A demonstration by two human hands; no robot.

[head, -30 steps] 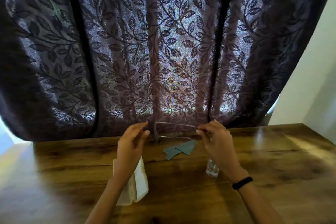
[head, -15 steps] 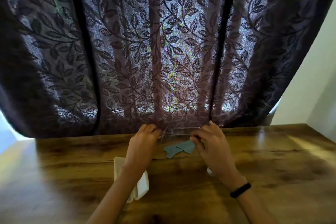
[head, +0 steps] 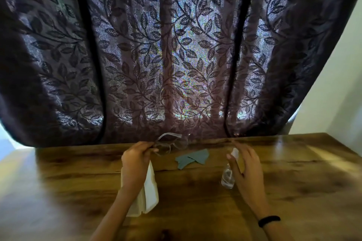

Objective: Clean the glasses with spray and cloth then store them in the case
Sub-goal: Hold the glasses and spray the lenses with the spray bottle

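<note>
My left hand point(head: 137, 159) pinches a pair of clear-framed glasses point(head: 172, 143) and holds them just above the far edge of the wooden table point(head: 195, 211). A small clear spray bottle point(head: 228, 176) with a white top stands to the right. My right hand point(head: 245, 168) is spread around the bottle with straight fingers, next to its top; a firm grip does not show. A folded grey-blue cloth point(head: 193, 158) lies between the two hands. The white glasses case point(head: 148, 195) lies open under my left forearm, partly hidden.
A dark leaf-patterned curtain point(head: 176, 55) hangs right behind the table's far edge. A pale wall point(head: 333, 84) stands at the right. I wear a black band point(head: 269, 220) on my right wrist.
My right hand let go of the glasses and moved right and nearer, to the spray bottle. My left hand now holds the glasses alone, shifted slightly left.
</note>
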